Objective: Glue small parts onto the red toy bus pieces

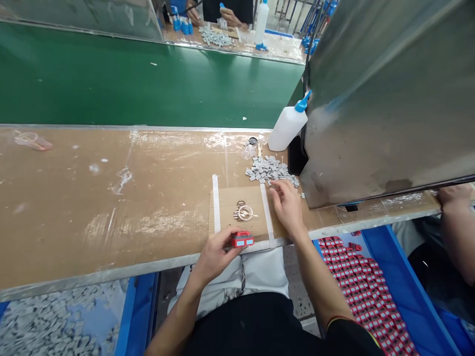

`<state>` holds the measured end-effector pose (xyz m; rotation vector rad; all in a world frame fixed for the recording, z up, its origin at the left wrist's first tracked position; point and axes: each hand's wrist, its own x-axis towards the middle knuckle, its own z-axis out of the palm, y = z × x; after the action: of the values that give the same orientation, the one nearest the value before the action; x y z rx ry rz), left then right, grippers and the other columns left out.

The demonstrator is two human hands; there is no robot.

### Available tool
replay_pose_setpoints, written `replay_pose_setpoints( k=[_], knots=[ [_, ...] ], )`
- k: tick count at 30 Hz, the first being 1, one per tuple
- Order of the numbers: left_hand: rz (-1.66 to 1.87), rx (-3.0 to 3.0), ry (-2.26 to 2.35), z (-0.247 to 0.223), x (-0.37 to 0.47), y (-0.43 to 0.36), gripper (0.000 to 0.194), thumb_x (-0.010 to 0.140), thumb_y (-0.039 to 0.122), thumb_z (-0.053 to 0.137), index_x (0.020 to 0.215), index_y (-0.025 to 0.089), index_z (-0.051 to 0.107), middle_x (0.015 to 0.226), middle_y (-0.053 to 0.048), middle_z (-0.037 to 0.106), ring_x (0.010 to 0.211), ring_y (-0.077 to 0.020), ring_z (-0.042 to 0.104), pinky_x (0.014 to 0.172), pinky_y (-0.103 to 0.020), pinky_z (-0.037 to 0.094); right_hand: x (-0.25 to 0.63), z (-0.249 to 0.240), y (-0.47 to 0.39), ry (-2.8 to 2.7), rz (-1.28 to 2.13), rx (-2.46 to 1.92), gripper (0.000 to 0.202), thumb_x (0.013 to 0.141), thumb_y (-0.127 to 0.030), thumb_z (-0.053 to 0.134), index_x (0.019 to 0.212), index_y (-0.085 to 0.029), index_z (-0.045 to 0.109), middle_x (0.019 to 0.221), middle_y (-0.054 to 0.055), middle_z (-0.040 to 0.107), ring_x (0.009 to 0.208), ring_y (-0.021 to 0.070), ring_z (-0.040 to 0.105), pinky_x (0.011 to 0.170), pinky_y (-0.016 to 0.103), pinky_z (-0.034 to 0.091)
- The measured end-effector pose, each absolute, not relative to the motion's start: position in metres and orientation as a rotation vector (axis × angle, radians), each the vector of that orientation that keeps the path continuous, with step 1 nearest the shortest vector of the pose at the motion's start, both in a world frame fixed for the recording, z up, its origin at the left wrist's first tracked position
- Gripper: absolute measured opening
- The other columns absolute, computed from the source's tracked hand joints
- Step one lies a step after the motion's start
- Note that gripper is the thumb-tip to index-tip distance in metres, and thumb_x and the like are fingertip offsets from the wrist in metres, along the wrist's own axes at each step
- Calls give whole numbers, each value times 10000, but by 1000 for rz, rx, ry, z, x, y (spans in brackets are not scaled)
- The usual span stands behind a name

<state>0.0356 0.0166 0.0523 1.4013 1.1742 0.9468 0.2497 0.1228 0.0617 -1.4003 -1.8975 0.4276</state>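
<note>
Left hand pinches a small red block between thumb and fingers at the near edge of the cardboard-topped bench, the block resting on the taped cardboard pad. Right hand lies further in, fingers curled down at the near edge of a heap of small grey pieces; whether the fingertips grip one of them cannot be told. Between the two hands a few metal rings lie on the pad.

Just behind the grey heap a white squeeze bottle with a blue nozzle leans against a metal housing.

Below the bench on the right, a blue bin holds many more red blocks laid in rows. On the left, a second blue bin is filled with loose grey pieces.

Across the green belt, another person's hands work beside a further pile of grey parts, and another person's arm shows at the far right.
</note>
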Motion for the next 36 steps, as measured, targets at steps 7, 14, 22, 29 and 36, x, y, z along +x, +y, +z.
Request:
replay_pose_setpoints(
  k=[7, 14, 22, 29, 36],
  knots=[
    [980, 1405, 1145, 51, 35, 15, 158, 891, 273, 688, 1020, 181, 701, 946, -69, 776, 812, -190, 759, 716, -259, 631, 251, 65, 165, -2543, -56, -1606, 210, 955, -48, 509, 943, -155, 690, 985, 151, 690, 908, 284, 614, 769, 356, 469],
    [1002, 1424, 1146, 50, 35, 14, 160, 896, 274, 686, 1023, 177, 693, 936, -65, 764, 818, -189, 755, 746, -270, 633, 244, 67, 167, -2651, -98, -1500, 272, 934, 10, 462, 943, -144, 686, 964, 177, 692, 917, 310, 572, 750, 377, 439],
    [1032, 1500, 1150, 47, 33, 15, 178, 899, 257, 699, 1051, 170, 732, 959, -81, 798, 829, -203, 768, 744, -266, 627, 270, 81, 136, -2120, 329, -1304, 260, 1000, -143, 468, 1099, -198, 702, 1009, 95, 709, 914, 235, 650, 829, 351, 527],
    [1086, 1670, 1045, 40, 30, 18, 424, 920, 170, 682, 1337, 248, 685, 1104, -76, 824, 977, -228, 790, 920, -351, 624, 251, 94, 49, -1771, 958, -1117, 161, 952, -163, 648, 1004, -243, 778, 907, 41, 735, 817, 164, 694, 715, 263, 551],
    [1043, 1479, 1070, 37, 30, 13, 419, 883, 200, 726, 1300, 220, 689, 1157, -99, 801, 993, -243, 788, 848, -320, 646, 229, 82, 40, -1669, 1252, -1134, 138, 924, -212, 699, 1017, -249, 794, 886, 44, 760, 790, 174, 708, 716, 284, 575]
  ],
)
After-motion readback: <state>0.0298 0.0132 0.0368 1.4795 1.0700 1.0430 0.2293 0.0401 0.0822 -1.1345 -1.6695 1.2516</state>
